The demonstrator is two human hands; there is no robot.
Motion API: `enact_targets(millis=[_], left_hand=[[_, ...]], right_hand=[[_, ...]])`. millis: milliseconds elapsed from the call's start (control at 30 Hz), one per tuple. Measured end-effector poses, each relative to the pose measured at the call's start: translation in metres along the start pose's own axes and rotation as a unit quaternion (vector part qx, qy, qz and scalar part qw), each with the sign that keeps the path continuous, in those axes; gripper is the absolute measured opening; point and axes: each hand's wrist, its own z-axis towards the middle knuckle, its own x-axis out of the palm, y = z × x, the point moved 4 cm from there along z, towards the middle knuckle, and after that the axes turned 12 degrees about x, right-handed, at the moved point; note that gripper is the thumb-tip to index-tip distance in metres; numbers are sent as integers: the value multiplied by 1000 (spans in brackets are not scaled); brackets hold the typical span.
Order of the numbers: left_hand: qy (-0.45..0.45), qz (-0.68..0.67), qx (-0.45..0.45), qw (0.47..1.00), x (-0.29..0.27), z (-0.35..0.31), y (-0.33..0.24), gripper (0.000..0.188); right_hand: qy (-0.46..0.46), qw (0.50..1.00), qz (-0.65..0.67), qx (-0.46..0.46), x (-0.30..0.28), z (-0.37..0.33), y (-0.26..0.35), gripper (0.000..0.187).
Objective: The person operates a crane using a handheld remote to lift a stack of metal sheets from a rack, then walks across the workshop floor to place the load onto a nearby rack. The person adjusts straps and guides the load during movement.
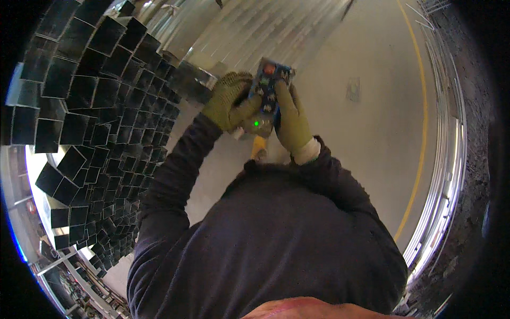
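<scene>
A handheld remote control (pixel 270 94) with a blue-edged dark body, a red button and several smaller buttons is held out in front of my chest. My left hand (pixel 228 101), in a yellow-green knit glove, is closed round its left side. On the other side, my right hand (pixel 292 119) in a matching glove grips the edge, its thumb lying on the button face. A small green light (pixel 256 123) glows just below the buttons. Under it a yellow piece (pixel 258 144) shows in part; I cannot tell what it is.
A tall stack of dark square tubes (pixel 90 90), ends facing me, rises close on my left. Long pale metal lengths (pixel 260 32) lie ahead. A yellow line (pixel 423 106) curves along the grey floor (pixel 372 138) on the right, with bundled light-coloured bars (pixel 449 159) beyond it.
</scene>
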Motion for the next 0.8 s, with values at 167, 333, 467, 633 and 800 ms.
enact_targets(millis=[167,333,467,633,800], left_hand=[[-32,26,20,999,-26,15,23,35],[-73,4,24,997,-42,43,44,40],[-104,12,39,994,-48,70,62,42],[-73,10,-3,997,-48,106,88,40],[-116,7,-20,993,-45,150,109,42]], right_hand=[[37,999,-17,-11,16,30,9,52],[62,998,-11,-20,28,71,24,47],[96,992,56,56,23,105,35,52],[150,974,131,107,6,152,56,54],[163,980,62,91,-12,197,79,61]])
